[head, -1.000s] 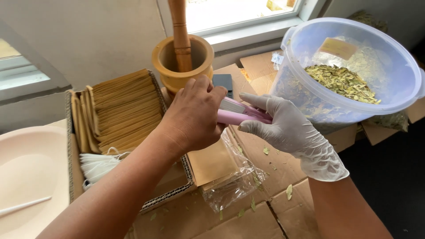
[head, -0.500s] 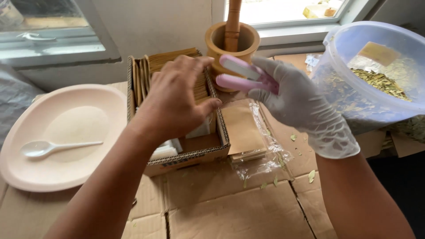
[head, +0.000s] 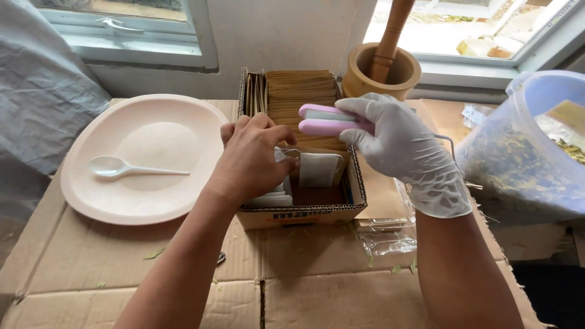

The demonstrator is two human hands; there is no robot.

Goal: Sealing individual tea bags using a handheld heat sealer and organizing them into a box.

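The bare left hand [head: 250, 161] dips into the open cardboard box [head: 298, 213], its grip narrow, pinching a small white filter bag [head: 317, 169]; lifting one free calls for a careful pull. Just right of that grip, the white-gloved right hand [head: 399, 143] clasps a pink clamp-shaped sealer [head: 326, 119] above the box's brown paper envelopes [head: 298, 91]. Farther right, a clear plastic tub [head: 524, 158] holds dried leaves.
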